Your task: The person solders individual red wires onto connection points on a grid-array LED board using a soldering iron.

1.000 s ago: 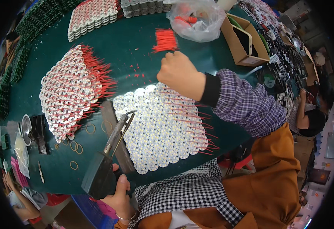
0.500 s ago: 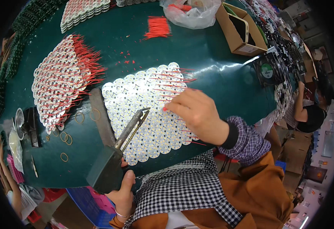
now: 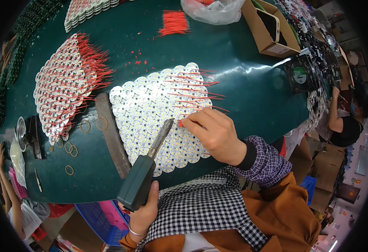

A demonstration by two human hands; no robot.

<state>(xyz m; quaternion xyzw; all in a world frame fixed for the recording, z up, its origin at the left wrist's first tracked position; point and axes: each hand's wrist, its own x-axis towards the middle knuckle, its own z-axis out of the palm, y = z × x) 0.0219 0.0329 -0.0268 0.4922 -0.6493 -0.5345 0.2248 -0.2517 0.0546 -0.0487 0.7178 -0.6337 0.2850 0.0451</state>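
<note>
My left hand [image 3: 145, 210] is wrapped round the grip of a dark green soldering gun [image 3: 137, 185]. Its long metal tip slants up over a white panel of round LED circuit boards [image 3: 150, 109] and ends close to my right fingertips. Short red wires [image 3: 194, 93] lie in rows along the panel's right side, their ends jutting past the edge. With thumb and forefinger pinched, my right hand [image 3: 213, 132] holds a small bit of red wire [image 3: 180, 124] just over the boards. Its other end is hidden by the fingers. A dark metal bar [image 3: 111, 138] runs along the panel's left edge.
A stack of wired panels [image 3: 62, 84] lies to the left, rubber bands [image 3: 69, 148] nearby. At the back are a bundle of red wires [image 3: 174, 22], a plastic bag [image 3: 213, 14] and a cardboard box [image 3: 268, 42]. A black fan [image 3: 300, 74] stands right. Other people sit at both sides.
The soldering gun has turned more upright and shifted right, its tip now nearer my right fingers. My right hand has moved slightly down the panel, and more wires show above it.
</note>
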